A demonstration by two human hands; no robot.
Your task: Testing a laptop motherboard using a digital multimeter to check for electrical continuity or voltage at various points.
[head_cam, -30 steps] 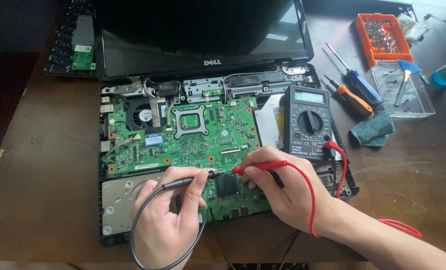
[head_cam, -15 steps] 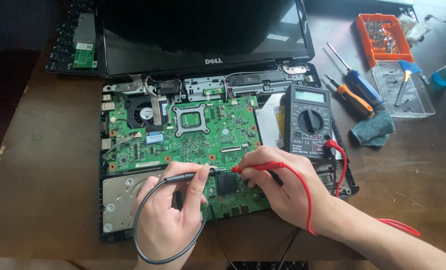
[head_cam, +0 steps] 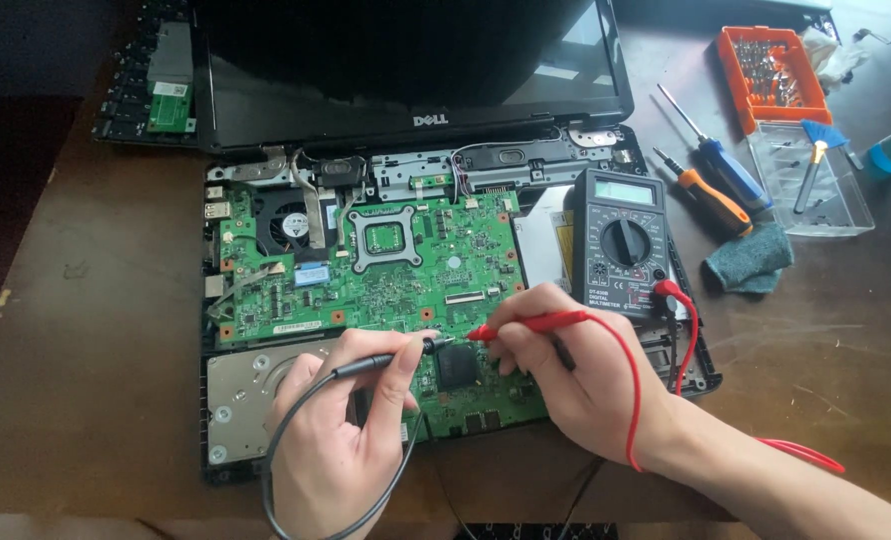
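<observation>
— Two probes, what do we log?
— Our left hand (head_cam: 331, 455) pinches the slim black probe (head_cam: 386, 358); our right hand (head_cam: 576, 375) grips the red probe (head_cam: 531, 323). Tips nearly meet over the green circuit board (head_cam: 386, 275).

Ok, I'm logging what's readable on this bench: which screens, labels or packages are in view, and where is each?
Black glossy laptop screen: top centre, dark, hinged open behind the green motherboard.
Small grey multimeter display: atop the black multimeter, right of the board.
Pale yellow-marked label: on the silver drive, left of the multimeter.
Orange plastic bit case: top right.
Clear plastic tray: below it.
</observation>
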